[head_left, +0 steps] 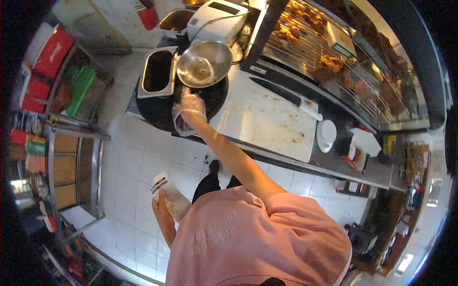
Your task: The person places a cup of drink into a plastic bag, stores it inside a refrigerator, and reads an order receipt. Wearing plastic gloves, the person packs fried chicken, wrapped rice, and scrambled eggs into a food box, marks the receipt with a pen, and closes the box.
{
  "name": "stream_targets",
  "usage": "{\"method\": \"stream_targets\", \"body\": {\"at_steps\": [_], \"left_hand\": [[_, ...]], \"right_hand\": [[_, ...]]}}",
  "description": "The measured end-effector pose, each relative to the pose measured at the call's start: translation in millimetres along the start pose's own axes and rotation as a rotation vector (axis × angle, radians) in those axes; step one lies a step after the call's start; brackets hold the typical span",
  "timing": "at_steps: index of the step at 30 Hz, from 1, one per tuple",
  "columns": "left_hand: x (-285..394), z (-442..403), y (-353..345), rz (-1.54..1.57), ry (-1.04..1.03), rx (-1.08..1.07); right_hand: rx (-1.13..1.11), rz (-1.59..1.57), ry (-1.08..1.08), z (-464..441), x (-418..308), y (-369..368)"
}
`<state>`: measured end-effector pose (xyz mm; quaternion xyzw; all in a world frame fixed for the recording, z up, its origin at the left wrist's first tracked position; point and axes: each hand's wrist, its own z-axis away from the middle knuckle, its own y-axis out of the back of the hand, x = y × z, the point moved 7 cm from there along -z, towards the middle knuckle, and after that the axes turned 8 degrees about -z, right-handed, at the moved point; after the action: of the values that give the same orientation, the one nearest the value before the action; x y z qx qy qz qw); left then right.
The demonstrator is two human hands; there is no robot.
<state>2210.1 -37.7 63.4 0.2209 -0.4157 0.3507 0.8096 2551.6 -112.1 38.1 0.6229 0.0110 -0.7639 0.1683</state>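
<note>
My left hand (pixel 163 213) is closed around a white paper packet (pixel 172 198) with dark print, held low over the floor. My right hand (pixel 192 105), in a clear plastic glove, reaches forward to the near edge of a shiny metal bowl (pixel 204 64). Its fingers are curled together there, and what they hold is too small to make out. A little light brown matter lies in the bowl. Left of the bowl stands a rectangular metal container (pixel 159 71) with dark contents. Both rest over a round black surface (pixel 219 97).
Right of the bowl lies a white cutting board (pixel 267 119) with brown stains and a large knife (pixel 279 93). Behind stands a lit glass cabinet (pixel 305 43) with roasted food. A small white scale (pixel 326 136) sits farther right. Wire shelving (pixel 76 138) stands at left.
</note>
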Motion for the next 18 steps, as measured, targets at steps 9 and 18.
{"method": "stream_targets", "body": {"at_steps": [9, 18], "left_hand": [[37.8, -31.8, -81.2, -0.162, -0.088, -0.349], [43.6, 9.1, -228.0, -0.231, -0.126, -0.639]], "right_hand": [[-0.310, -0.413, -0.315, 146.5, -32.1, 132.2], [0.221, -1.397, -0.092, 287.2, 36.5, 358.8]]}}
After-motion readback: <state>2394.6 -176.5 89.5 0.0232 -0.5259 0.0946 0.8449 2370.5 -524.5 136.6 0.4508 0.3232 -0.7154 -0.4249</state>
